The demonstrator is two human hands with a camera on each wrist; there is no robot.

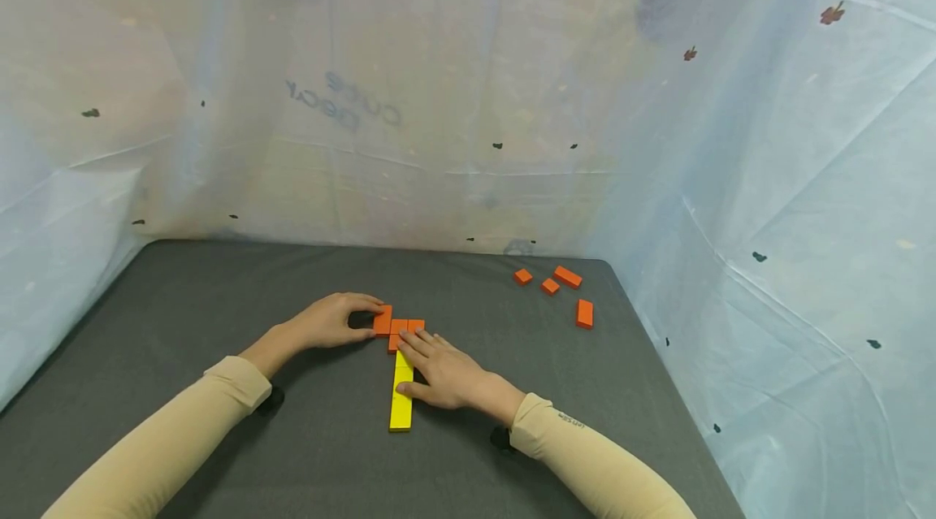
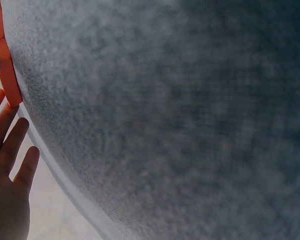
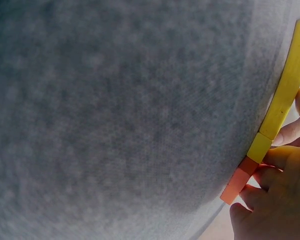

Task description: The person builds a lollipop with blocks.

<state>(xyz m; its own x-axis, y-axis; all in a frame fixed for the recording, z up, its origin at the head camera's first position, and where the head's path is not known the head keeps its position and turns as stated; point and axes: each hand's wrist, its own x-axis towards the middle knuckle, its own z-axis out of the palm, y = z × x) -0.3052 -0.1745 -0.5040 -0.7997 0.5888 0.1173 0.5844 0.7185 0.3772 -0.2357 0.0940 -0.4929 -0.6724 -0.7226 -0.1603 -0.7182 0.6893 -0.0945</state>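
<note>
My left hand [image 1: 329, 322] pinches an orange rectangular block [image 1: 383, 322] at its left end, thumb near and fingers far. In the left wrist view, this orange block [image 2: 9, 75] stands in line with another orange piece, with the fingers at its outer end. Beside it are smaller orange blocks [image 1: 398, 326], set against each other. A yellow strip [image 1: 401, 405], made of a long block and a short one, runs from them toward me. My right hand [image 1: 449, 373] rests with extended fingers over the orange blocks, its thumb on the long yellow block [image 3: 285, 95].
Two small orange blocks [image 1: 522, 276] [image 1: 551, 286] and two longer orange blocks [image 1: 568, 277] [image 1: 585, 313] lie at the table's back right. Pale plastic sheeting [image 1: 439, 97] hangs behind and beside the grey table [image 1: 219, 283].
</note>
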